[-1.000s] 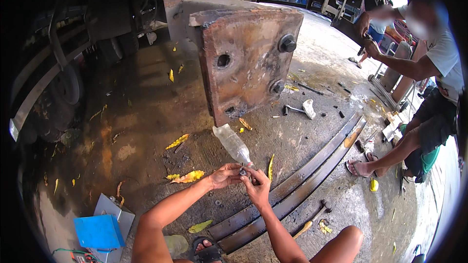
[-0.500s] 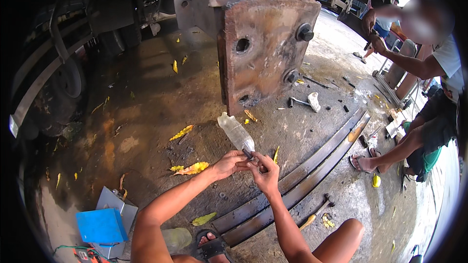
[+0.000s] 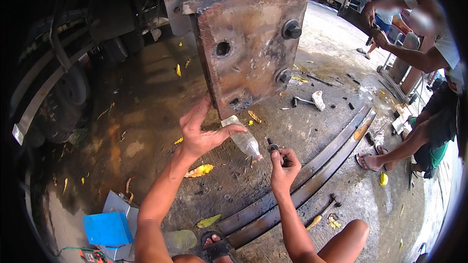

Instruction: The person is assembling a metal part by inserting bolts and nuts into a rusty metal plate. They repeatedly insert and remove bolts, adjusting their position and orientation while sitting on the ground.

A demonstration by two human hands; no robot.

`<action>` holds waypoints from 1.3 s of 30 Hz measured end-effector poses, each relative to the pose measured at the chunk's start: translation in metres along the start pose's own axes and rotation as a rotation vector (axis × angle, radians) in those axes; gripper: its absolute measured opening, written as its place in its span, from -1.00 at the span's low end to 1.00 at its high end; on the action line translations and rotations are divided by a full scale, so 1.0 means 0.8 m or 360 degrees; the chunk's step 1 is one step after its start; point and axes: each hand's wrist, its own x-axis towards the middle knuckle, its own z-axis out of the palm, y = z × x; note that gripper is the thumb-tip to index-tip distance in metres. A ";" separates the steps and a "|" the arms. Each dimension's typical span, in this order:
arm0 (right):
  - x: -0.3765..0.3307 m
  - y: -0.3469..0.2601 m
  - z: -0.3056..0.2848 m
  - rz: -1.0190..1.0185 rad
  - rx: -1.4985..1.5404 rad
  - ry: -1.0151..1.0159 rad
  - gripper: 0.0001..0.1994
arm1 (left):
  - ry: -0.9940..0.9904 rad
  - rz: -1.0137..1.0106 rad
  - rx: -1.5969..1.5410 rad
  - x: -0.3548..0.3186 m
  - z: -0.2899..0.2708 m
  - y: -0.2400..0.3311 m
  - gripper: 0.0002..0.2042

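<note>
A rusty steel plate hangs from the vehicle frame, with two bolts in its right side and two open holes at the left. My left hand is open at the plate's lower left edge; its fingertips go partly behind the plate and the thumb stretches out to the right. A clear plastic bottle lies slanted below the plate's bottom corner, partly behind that thumb. In my right hand is a dark bolt with a washer, pinched and pointing up beside the bottle's neck.
Two long curved steel bars lie on the concrete, a hammer near them. Tools and sockets are scattered beyond. At right another person holds a small dark object. A blue box sits at lower left; dark vehicle parts overhang the top.
My hands have moved apart. The left has risen to the plate's lower left edge and opened; the right has shifted right with the bolt. The view has turned slightly.
</note>
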 end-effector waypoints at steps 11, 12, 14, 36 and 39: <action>0.041 -0.140 0.034 -0.0636 0.0160 -0.0334 -0.73 | 0.0327 -0.0221 -0.0491 0.002 0.026 0.021 -0.79; 0.047 -0.151 0.038 -0.0681 0.0152 -0.0353 -0.72 | 0.0299 -0.0248 -0.0514 0.001 0.028 0.022 -0.79; 0.061 -0.171 0.049 -0.0833 0.0118 -0.0386 -0.71 | 0.0241 -0.0293 -0.0548 0.000 0.027 0.030 -0.77; 0.141 -0.193 0.105 -0.0714 0.0700 -0.0633 -0.60 | 0.0461 -0.0593 -0.0886 0.002 0.052 0.077 -0.52; 0.132 -0.195 0.094 -0.0586 0.0935 -0.0603 -0.58 | 0.0503 -0.0507 -0.0925 0.001 0.053 0.073 -0.51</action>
